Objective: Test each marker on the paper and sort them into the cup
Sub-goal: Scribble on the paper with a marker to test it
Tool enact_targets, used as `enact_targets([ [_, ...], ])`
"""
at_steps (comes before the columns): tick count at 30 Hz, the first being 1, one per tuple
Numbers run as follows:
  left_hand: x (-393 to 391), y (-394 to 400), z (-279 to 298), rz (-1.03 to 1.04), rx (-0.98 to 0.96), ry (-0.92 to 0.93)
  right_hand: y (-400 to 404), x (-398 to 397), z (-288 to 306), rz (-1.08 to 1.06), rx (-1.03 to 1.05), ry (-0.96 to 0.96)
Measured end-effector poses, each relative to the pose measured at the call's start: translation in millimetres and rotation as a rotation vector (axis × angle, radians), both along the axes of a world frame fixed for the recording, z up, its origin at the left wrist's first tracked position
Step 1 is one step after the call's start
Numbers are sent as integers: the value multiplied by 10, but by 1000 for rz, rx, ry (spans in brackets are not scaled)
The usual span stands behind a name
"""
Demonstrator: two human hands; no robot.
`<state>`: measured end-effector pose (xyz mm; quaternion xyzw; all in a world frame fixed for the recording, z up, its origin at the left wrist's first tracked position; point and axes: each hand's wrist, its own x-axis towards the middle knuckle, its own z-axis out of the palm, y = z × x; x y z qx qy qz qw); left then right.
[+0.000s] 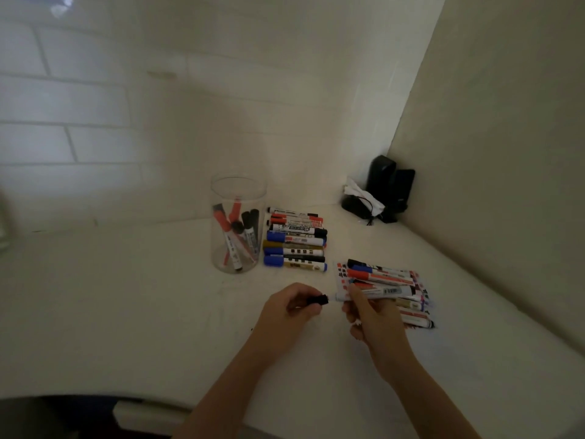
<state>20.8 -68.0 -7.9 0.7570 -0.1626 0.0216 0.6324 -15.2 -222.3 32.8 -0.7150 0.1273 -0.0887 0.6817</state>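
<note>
Dim, warm-tinted picture, soft all over, with wide-angle bending and blur toward the edges.

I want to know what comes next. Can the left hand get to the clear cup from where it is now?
Probably yes. The left hand, gripping a black cap, is near the clear cup, with only bare table between them. The cup's top is open.

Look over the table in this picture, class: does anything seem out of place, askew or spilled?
Nothing is spilled or damaged. The markers in the clear cup lean crossed at angles, while the row of markers beside it lies neatly. A crumpled white scrap sits on the black object in the corner.
</note>
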Motion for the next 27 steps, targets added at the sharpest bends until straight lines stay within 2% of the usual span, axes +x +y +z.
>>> enact_targets([
  [12, 14, 10, -17, 4, 13, -25, -28, 69, -52, 22, -87, 10],
  [18, -8, 8, 7, 5, -82, 40, 21, 111, -73, 41, 12, 4],
  [27, 15, 19, 11, 34, -79, 34, 179, 161, -127, 30, 58, 25],
])
